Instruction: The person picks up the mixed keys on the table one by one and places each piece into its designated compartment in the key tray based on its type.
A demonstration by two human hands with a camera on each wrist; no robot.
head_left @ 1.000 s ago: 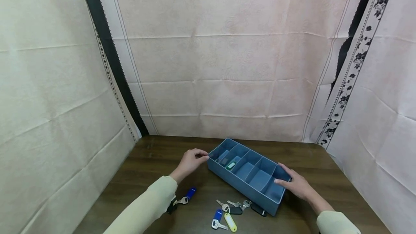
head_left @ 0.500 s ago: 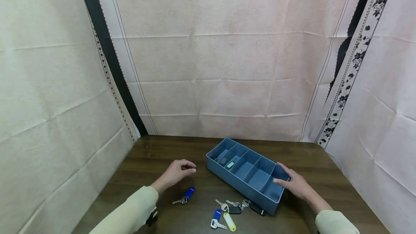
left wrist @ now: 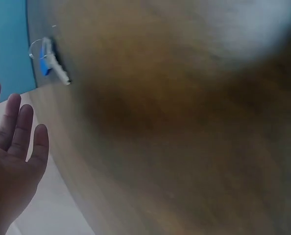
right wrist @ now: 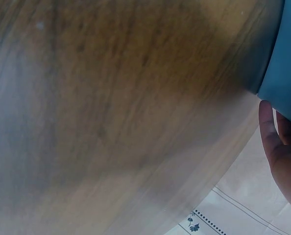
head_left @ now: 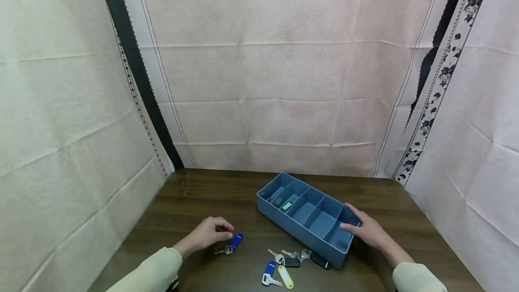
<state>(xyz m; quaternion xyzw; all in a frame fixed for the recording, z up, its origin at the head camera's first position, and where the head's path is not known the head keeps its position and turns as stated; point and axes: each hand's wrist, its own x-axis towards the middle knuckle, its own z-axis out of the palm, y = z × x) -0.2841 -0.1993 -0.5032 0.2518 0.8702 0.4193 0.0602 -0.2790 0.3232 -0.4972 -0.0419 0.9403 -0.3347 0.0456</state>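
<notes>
A blue compartment box [head_left: 302, 233] sits at an angle on the wooden table. My right hand [head_left: 368, 231] holds its right end, thumb over the rim and fingers along the outside, where the right wrist view shows them against the wall [right wrist: 287, 73]. My left hand [head_left: 206, 234] hovers beside a key with a blue tag [head_left: 236, 240], its fingers loosely bent and holding nothing. In the left wrist view, the key [left wrist: 57, 68] lies beyond the fingertips. A green tag [head_left: 286, 206] lies inside the box; small things in its far left compartment are hard to make out.
In front of the box lie several loose keys [head_left: 278, 257], another blue tag [head_left: 270, 266], a yellow tag [head_left: 285, 277] and dark tags [head_left: 320, 261]. Pale cloth [head_left: 263, 80] hangs behind the table [head_left: 211, 188] and along both sides.
My left hand has left the box's left corner and come down and left to the blue-tagged key. The right hand stays at the box, which has hardly moved.
</notes>
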